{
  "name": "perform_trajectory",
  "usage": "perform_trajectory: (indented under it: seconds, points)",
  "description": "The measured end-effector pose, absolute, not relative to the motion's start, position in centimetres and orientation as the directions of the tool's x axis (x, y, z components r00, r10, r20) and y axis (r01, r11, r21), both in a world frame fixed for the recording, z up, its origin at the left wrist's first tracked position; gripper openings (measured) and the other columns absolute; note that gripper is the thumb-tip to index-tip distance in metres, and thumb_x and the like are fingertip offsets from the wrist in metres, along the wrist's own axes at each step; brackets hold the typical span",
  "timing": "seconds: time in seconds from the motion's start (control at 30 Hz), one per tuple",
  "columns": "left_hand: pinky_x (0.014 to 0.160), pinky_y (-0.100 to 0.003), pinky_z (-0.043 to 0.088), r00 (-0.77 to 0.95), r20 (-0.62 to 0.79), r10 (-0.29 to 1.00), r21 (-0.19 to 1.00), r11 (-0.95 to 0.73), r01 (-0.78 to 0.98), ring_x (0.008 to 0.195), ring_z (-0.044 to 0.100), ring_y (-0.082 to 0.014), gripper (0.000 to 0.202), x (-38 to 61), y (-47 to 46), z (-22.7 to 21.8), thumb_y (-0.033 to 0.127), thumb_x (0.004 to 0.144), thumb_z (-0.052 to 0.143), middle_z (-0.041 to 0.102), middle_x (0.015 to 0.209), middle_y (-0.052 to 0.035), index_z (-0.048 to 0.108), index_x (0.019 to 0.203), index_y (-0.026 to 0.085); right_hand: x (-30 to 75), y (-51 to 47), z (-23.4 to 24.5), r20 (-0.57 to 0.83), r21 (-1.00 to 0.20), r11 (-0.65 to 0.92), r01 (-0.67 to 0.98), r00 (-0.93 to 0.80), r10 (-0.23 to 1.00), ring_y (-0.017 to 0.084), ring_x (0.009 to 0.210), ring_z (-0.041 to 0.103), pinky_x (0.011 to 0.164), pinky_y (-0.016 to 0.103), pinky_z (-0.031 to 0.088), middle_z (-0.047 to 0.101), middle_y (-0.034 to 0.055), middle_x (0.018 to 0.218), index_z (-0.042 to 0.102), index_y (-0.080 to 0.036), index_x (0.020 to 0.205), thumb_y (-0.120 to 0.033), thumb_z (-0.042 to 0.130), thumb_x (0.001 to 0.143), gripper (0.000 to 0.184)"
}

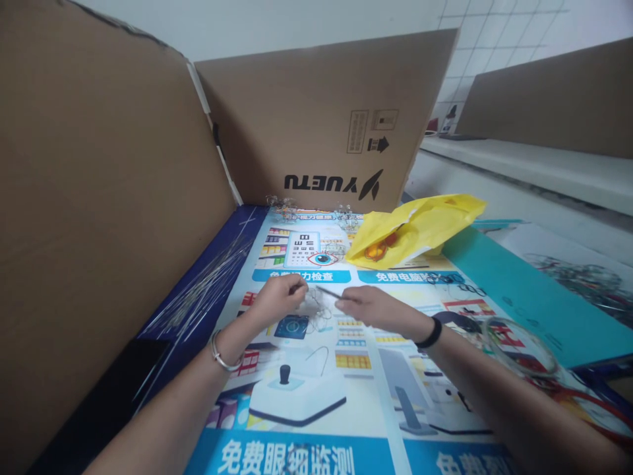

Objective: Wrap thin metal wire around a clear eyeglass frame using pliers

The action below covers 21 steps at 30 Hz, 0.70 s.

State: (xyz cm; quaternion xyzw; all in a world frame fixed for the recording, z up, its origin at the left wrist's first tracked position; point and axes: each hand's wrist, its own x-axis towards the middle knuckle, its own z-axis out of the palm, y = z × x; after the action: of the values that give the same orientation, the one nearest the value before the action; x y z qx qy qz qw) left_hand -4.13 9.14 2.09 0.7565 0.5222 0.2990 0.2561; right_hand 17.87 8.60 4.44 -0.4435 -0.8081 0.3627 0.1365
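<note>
My right hand (368,307), a black band on its wrist, is closed around a thin dark stick-like tool (327,291). The tool's tip points left towards my other hand. My left hand (279,298), with a silver bangle at the wrist, has its fingers curled together in a pinch; what they hold, if anything, is too small to make out. Between and below the hands lie thin bent wire pieces (319,313) on the printed poster (363,396). A single curved wire (324,359) rests a little nearer to me.
A yellow bag (420,224) with something orange at its opening lies beyond my right hand. Straight thin rods (198,284) lie along the left side. Cardboard panels (277,125) stand left and behind. Wire coils (519,346) and a wire tangle (588,287) lie right.
</note>
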Motion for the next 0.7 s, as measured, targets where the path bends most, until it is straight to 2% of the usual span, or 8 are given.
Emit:
perform_trajectory:
  seconds: [0.07, 0.13, 0.27, 0.33, 0.47, 0.53, 0.6, 0.7]
  points:
    - [0.055, -0.021, 0.037, 0.336, 0.231, 0.913, 0.524, -0.407, 0.748, 0.06, 0.056, -0.0123, 0.017, -3.9, 9.0, 2.6, 0.019, 0.075, 0.043, 0.063, 0.066, -0.0002, 0.059, 0.069, 0.017, 17.9, 9.1, 4.9, 0.099, -0.634, 0.415, 0.653, -0.463, 0.881, 0.01, 0.057, 0.043, 0.051, 0.023, 0.03, 0.046, -0.0026, 0.06, 0.044, -0.019, 0.065, -0.045, 0.044, 0.082, 0.031]
    - [0.058, -0.022, 0.037, 0.389, 0.238, 0.89, 0.399, -0.455, 0.796, 0.064, 0.058, -0.0139, 0.019, -3.4, 8.8, 3.2, 0.02, 0.076, 0.043, 0.066, 0.07, -0.002, 0.061, 0.073, 0.018, 17.3, 9.5, 5.0, 0.227, -0.609, 0.46, 0.646, -0.414, 0.881, 0.011, 0.061, 0.045, 0.055, 0.023, 0.031, 0.05, -0.0019, 0.064, 0.048, -0.019, 0.07, -0.04, 0.048, 0.081, 0.023]
    - [0.054, -0.025, 0.034, 0.412, 0.252, 0.876, 0.209, -0.464, 0.861, 0.063, 0.059, -0.0178, 0.019, -2.3, 8.6, 4.2, 0.02, 0.075, 0.044, 0.068, 0.074, -0.0057, 0.063, 0.075, 0.018, 15.0, 10.2, 5.2, 0.308, -0.522, 0.587, 0.619, -0.505, 0.807, 0.013, 0.065, 0.047, 0.056, 0.022, 0.03, 0.054, -0.0007, 0.07, 0.053, -0.019, 0.076, -0.029, 0.055, 0.075, 0.01]
    - [0.052, -0.025, 0.032, 0.399, 0.251, 0.882, 0.181, -0.448, 0.876, 0.059, 0.058, -0.0181, 0.02, -2.1, 9.0, 4.4, 0.022, 0.075, 0.044, 0.067, 0.07, -0.0063, 0.063, 0.073, 0.017, 14.0, 10.6, 5.4, 0.324, -0.482, 0.573, 0.663, -0.473, 0.82, 0.012, 0.062, 0.045, 0.054, 0.022, 0.029, 0.051, -0.0011, 0.066, 0.05, -0.019, 0.071, -0.027, 0.054, 0.076, 0.01]
    - [0.052, -0.025, 0.032, 0.395, 0.257, 0.882, 0.277, -0.459, 0.844, 0.058, 0.056, -0.0164, 0.02, -2.6, 11.0, 4.1, 0.022, 0.075, 0.044, 0.065, 0.066, -0.0049, 0.062, 0.068, 0.017, 12.9, 11.8, 5.2, 0.367, -0.459, 0.611, 0.644, -0.489, 0.791, 0.012, 0.063, 0.046, 0.056, 0.022, 0.03, 0.051, -0.0011, 0.066, 0.048, -0.019, 0.069, -0.025, 0.051, 0.078, 0.011]
    - [0.053, -0.024, 0.034, 0.368, 0.264, 0.892, 0.366, -0.446, 0.817, 0.06, 0.056, -0.016, 0.019, -3.0, 12.2, 3.6, 0.023, 0.074, 0.046, 0.064, 0.065, -0.0044, 0.061, 0.066, 0.016, 12.8, 12.7, 4.6, 0.404, -0.465, 0.635, 0.617, -0.491, 0.772, 0.013, 0.066, 0.048, 0.058, 0.022, 0.032, 0.053, -0.0008, 0.068, 0.048, -0.019, 0.07, -0.024, 0.051, 0.078, 0.01]
    - [0.055, -0.023, 0.036, 0.386, 0.236, 0.892, 0.504, -0.451, 0.737, 0.061, 0.055, -0.0145, 0.018, -3.4, 13.1, 3.0, 0.024, 0.075, 0.046, 0.063, 0.066, -0.0027, 0.061, 0.071, 0.015, 12.8, 13.5, 3.6, 0.422, -0.505, 0.619, 0.601, -0.454, 0.785, 0.013, 0.065, 0.047, 0.058, 0.022, 0.032, 0.052, -0.0015, 0.067, 0.048, -0.019, 0.07, -0.025, 0.051, 0.077, 0.009]
    - [0.062, -0.023, 0.041, 0.445, 0.208, 0.871, 0.683, -0.454, 0.571, 0.068, 0.055, -0.0135, 0.019, -4.1, 13.7, 2.2, 0.025, 0.074, 0.051, 0.064, 0.076, -0.0018, 0.059, 0.087, 0.015, 13.2, 14.4, 1.7, 0.419, -0.64, 0.537, 0.549, -0.337, 0.843, 0.013, 0.063, 0.046, 0.058, 0.023, 0.033, 0.049, -0.0023, 0.064, 0.048, -0.02, 0.069, -0.029, 0.049, 0.077, 0.013]
